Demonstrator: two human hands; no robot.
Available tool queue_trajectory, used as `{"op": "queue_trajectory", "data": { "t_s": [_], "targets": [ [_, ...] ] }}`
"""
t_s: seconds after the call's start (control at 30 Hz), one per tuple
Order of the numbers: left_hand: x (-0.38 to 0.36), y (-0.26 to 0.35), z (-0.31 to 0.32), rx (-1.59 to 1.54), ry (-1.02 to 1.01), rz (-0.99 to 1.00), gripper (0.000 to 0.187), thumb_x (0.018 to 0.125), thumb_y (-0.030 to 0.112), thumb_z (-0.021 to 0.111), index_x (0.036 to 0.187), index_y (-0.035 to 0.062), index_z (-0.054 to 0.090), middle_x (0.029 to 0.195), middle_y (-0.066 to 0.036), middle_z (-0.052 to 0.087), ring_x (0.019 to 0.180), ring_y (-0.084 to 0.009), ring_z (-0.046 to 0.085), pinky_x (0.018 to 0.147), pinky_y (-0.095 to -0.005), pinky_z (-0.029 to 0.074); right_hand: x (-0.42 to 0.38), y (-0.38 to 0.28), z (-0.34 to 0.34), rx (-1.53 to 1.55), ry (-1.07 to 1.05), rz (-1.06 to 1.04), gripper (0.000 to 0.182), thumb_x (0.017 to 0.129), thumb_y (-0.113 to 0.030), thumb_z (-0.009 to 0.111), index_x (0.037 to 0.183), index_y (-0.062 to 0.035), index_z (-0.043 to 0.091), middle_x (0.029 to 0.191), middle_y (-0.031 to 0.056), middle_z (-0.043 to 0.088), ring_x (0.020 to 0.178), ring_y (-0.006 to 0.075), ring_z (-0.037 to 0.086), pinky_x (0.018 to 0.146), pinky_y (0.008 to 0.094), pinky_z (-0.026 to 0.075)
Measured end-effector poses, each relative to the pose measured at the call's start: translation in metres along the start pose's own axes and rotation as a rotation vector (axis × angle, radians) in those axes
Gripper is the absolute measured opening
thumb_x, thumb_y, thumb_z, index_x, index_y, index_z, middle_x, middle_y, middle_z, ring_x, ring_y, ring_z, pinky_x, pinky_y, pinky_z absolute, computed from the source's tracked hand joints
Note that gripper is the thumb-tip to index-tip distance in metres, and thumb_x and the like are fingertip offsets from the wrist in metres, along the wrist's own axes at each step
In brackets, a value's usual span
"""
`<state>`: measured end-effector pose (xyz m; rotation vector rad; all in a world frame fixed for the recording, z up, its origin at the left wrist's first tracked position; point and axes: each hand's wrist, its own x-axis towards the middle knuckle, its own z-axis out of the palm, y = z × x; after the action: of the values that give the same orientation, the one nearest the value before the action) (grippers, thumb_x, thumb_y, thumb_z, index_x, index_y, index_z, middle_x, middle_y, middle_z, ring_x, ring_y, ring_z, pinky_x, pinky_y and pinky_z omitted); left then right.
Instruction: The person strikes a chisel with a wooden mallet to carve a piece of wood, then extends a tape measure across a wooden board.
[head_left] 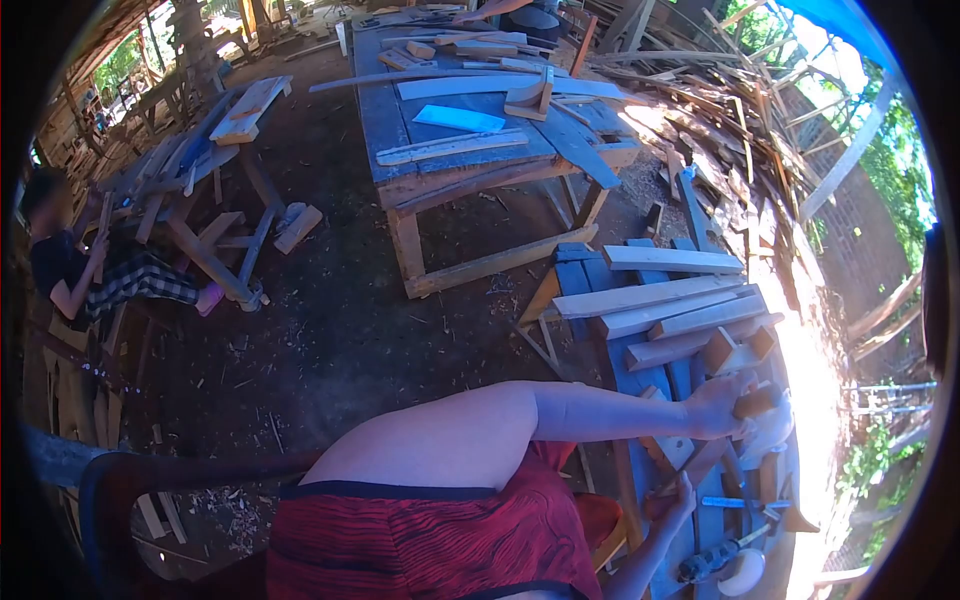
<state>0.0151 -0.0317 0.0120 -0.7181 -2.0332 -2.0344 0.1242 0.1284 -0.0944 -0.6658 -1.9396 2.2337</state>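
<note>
My left hand (718,408) reaches over the blue workbench, its fingers closed around a small wooden block (757,400). A pale, rounded thing (770,430) that I cannot make out lies just beside it. Closer to my body, my right hand (678,503) is closed on a brown piece of wood (703,462), which slants up toward the left hand. Near the right hand are a light blue strip (722,502) and a power drill (708,562) with a long bit. A white curved object (742,576) sits by the drill.
Several planed boards (665,293) lie across the workbench (627,378) beyond my left arm. A larger table (390,185) holds boards and a bright blue sheet (458,119). Scrap wood (700,110) is heaped behind. Another person (65,260) sits at the far left beside a small bench.
</note>
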Motion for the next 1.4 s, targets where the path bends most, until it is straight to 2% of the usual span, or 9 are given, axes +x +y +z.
{"op": "queue_trajectory", "data": {
  "t_s": [0.27,0.53,0.73,0.83,1.13,1.2,1.27,1.37,1.4],
  "targets": [
    [0.002,0.010,0.011,-0.162,0.260,0.054,0.043,0.077,0.010,0.066,0.115,0.0067,0.045,0.104,-0.019,0.058,0.098,-0.0351,0.058,0.085,-0.0408,0.044,0.004,0.008,-0.007,0.046,-0.007,-0.014,0.046,0.077,-0.026,0.067,0.109,0.0021,0.048,0.081,0.0133,0.052,0.057,0.0247,0.057,0.042,0.0358,0.047],
    [0.012,0.009,0.004,-0.174,0.154,0.267,0.017,0.071,0.006,0.066,0.085,0.0028,0.056,0.085,-0.014,0.059,0.078,-0.0277,0.056,0.076,-0.0364,0.045,-0.002,0.006,-0.003,0.082,0.034,0.002,0.043,0.076,-0.024,0.066,0.105,0.0017,0.048,0.084,0.0141,0.052,0.063,0.0254,0.057,0.045,0.0356,0.047],
    [0.011,0.018,-0.011,-0.335,-0.042,0.101,0.021,0.068,0.006,0.069,0.085,0.0031,0.059,0.079,-0.007,0.057,0.076,-0.0201,0.055,0.073,-0.0341,0.045,-0.003,0.004,0.000,0.037,0.060,-0.022,0.042,0.076,-0.024,0.066,0.104,0.0015,0.047,0.085,0.0153,0.053,0.064,0.0267,0.058,0.045,0.0366,0.048],
    [0.014,0.006,-0.009,-0.319,-0.082,0.243,0.018,0.067,0.005,0.069,0.082,0.0034,0.059,0.075,-0.004,0.056,0.073,-0.0168,0.055,0.069,-0.0326,0.045,0.000,0.008,-0.004,0.038,0.039,-0.022,0.041,0.076,-0.023,0.065,0.103,0.0019,0.048,0.086,0.0157,0.053,0.066,0.0265,0.058,0.046,0.0374,0.048],
    [0.014,0.007,-0.003,-0.449,-0.339,0.170,0.014,0.066,0.003,0.069,0.077,0.0041,0.061,0.070,-0.002,0.059,0.066,-0.0135,0.054,0.065,-0.0294,0.045,0.005,0.006,-0.013,0.024,0.056,-0.048,0.041,0.075,-0.023,0.068,0.102,0.0038,0.051,0.083,0.0121,0.055,0.063,0.0237,0.058,0.047,0.0348,0.049],
    [0.014,0.010,-0.006,-0.433,-0.337,0.160,0.014,0.066,0.003,0.069,0.077,0.0044,0.061,0.070,-0.002,0.059,0.066,-0.0129,0.054,0.064,-0.0292,0.045,0.005,-0.015,-0.021,-0.295,0.094,-0.070,0.036,0.073,-0.018,0.069,0.099,0.0017,0.055,0.080,0.0099,0.057,0.068,0.0209,0.059,0.046,0.0319,0.048],
    [0.013,0.012,-0.005,-0.427,-0.341,0.137,0.014,0.065,0.003,0.068,0.077,0.0046,0.060,0.070,-0.001,0.059,0.066,-0.0123,0.054,0.063,-0.0290,0.045,-0.012,-0.061,-0.020,-0.260,0.113,-0.191,0.026,0.074,-0.023,0.069,0.087,-0.0018,0.059,0.067,0.0084,0.060,0.066,0.0192,0.061,0.054,0.0351,0.050],
    [0.014,0.011,0.001,-0.474,-0.379,0.155,0.024,0.061,0.006,0.070,0.083,0.0024,0.063,0.076,-0.008,0.064,0.070,-0.0168,0.058,0.068,-0.0319,0.047,0.004,-0.112,-0.072,-1.315,0.280,-0.984,0.025,0.074,-0.023,0.069,0.087,-0.0033,0.061,0.076,0.0091,0.063,0.069,0.0201,0.062,0.069,0.0339,0.050],
    [0.015,0.006,0.007,-0.419,-0.381,0.149,0.025,0.060,0.006,0.069,0.084,0.0023,0.063,0.077,-0.008,0.065,0.071,-0.0178,0.059,0.068,-0.0328,0.047,0.000,-0.135,-0.074,-1.316,0.355,-1.024,0.028,0.072,-0.021,0.069,0.090,-0.0029,0.060,0.079,0.0093,0.062,0.072,0.0201,0.061,0.071,0.0339,0.049]
  ]
}}
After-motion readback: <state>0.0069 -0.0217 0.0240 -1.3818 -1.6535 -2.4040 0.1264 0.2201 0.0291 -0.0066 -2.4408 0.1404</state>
